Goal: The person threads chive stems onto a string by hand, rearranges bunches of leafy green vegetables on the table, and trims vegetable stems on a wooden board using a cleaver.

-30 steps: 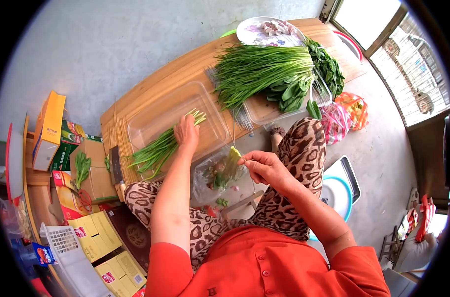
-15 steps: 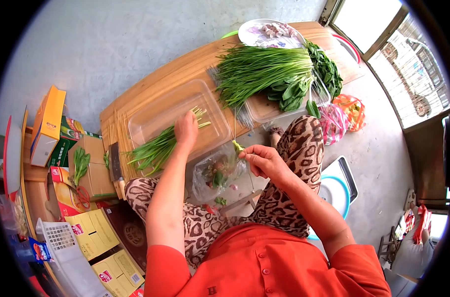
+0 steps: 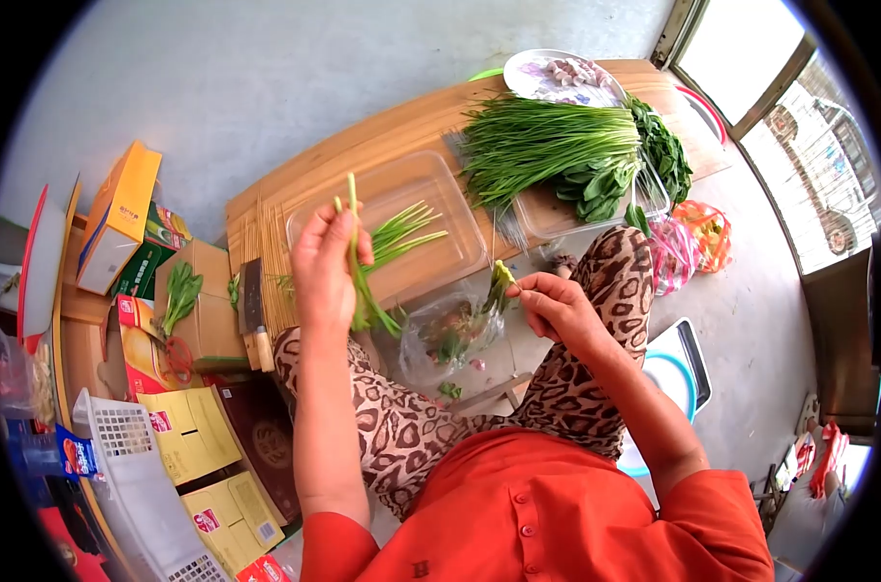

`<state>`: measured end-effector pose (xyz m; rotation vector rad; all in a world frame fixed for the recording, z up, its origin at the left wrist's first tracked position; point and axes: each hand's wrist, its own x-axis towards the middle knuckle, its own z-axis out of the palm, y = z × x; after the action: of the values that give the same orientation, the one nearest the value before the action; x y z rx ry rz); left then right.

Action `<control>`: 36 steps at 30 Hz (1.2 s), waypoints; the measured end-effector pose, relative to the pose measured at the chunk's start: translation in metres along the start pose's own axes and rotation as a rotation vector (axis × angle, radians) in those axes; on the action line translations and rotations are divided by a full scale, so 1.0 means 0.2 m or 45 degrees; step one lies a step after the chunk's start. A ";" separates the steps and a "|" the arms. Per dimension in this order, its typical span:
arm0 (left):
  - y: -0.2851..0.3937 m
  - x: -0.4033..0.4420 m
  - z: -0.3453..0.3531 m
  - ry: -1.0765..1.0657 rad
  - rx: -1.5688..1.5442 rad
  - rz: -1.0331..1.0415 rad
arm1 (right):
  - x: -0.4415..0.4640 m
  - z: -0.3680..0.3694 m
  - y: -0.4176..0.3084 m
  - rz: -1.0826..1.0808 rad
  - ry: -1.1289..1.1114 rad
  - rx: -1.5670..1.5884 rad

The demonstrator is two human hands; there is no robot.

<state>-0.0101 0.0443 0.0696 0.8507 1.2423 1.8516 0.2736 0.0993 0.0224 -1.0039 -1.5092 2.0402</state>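
Note:
My left hand is raised over the near left part of a clear plastic tray, its fingers closed on a few green chive stalks. More cut chives lie inside that tray, partly behind the hand. My right hand pinches the end of a thin skewer, just below a folded green bundle threaded on it. Beneath the bundle hangs a clear plastic bag with vegetable scraps. Farther right on the wooden table lies a big heap of chives beside leafy greens.
A plate holds pieces of meat at the back. Bamboo skewers and a cleaver lie at the table's left end. Boxes and a white basket stand on my left. A blue-rimmed basin is at the right.
My left hand has lifted from the tray, moving left and up with a few chive stalks. My right hand still pinches the skewer. The whole view has shifted slightly.

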 end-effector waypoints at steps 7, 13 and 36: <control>-0.25 -0.17 -0.05 -0.111 -0.383 -0.333 | -0.11 0.15 -0.18 -0.053 -0.084 -0.108; -0.32 -0.22 -0.06 -0.086 -0.331 -0.380 | -0.10 0.23 -0.23 0.000 -0.091 -0.162; -0.27 -0.29 -0.05 -0.042 -0.345 -0.351 | -0.04 0.31 -0.19 -0.054 -0.159 -0.326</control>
<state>0.0213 0.0048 0.0085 0.5315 1.0032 1.7238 0.2280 0.0659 0.0694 -0.9410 -1.8775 1.9466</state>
